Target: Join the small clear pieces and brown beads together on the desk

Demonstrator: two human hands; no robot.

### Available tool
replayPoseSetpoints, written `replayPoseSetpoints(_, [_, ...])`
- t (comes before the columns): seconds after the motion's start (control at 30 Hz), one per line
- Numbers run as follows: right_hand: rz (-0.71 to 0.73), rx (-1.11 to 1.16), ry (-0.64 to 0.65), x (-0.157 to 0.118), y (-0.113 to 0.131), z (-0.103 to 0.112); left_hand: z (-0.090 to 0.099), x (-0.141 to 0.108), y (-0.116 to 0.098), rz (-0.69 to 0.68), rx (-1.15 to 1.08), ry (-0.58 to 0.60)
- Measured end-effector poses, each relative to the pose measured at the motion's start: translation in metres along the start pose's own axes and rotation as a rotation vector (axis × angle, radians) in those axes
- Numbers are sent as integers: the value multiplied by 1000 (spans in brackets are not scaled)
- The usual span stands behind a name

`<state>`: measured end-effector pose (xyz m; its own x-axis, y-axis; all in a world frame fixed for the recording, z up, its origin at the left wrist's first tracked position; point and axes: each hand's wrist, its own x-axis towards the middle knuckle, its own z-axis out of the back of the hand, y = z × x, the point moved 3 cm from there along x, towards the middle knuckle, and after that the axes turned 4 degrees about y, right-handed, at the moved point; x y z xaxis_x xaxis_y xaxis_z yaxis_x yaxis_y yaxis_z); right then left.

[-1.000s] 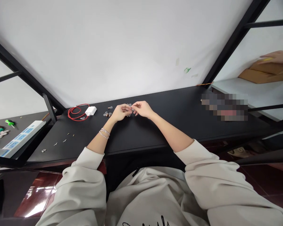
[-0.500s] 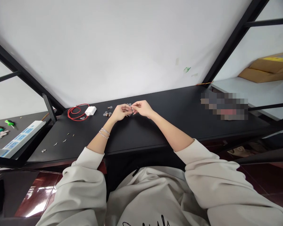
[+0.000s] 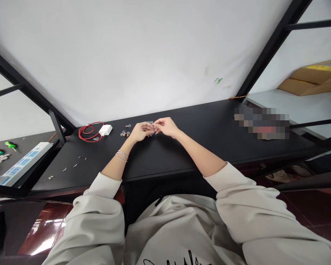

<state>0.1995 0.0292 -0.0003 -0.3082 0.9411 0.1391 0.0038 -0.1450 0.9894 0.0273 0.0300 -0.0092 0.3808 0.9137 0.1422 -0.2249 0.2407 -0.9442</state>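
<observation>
My left hand (image 3: 142, 131) and my right hand (image 3: 167, 126) meet over the black table, fingertips nearly touching. Both are closed in a pinch around a small clear bottle-like piece (image 3: 154, 128), mostly covered by the fingers. Just behind the fingers lie more small clear pieces (image 3: 150, 122), partly hidden. To the left of my left hand sits a little cluster of clear pieces with brownish ends (image 3: 125, 134), which look like tiny corked bottles. One more such piece (image 3: 128, 126) lies on its side behind that cluster.
A white charger (image 3: 105, 130) with a coiled red cable (image 3: 84, 133) lies at the table's (image 3: 154, 156) back left. Several tiny light bits (image 3: 75, 165) are scattered at front left. A white power strip (image 3: 27, 162) stands beyond the left edge. A blurred-out item (image 3: 262, 123) occupies the right end.
Both hands keep the same pinch at the same spot, with only slight finger movement. The view has shifted very slightly.
</observation>
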Motion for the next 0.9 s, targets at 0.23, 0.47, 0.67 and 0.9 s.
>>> replayPoseSetpoints(0.23, [-9,-37,8,0,-1,0,1,1,2,-17,-3,4])
replayPoseSetpoints(0.47, [-5,-38,22,-1,0,-1,1,-1,2,-19,-12,9])
replayPoseSetpoints(0.67, [-3,-47,13,-3,4,0,0,-1,1,-34,-31,26])
replayPoseSetpoints(0.9, [-12,-77,16,-3,4,-1,-2,1,4,-63,-62,35])
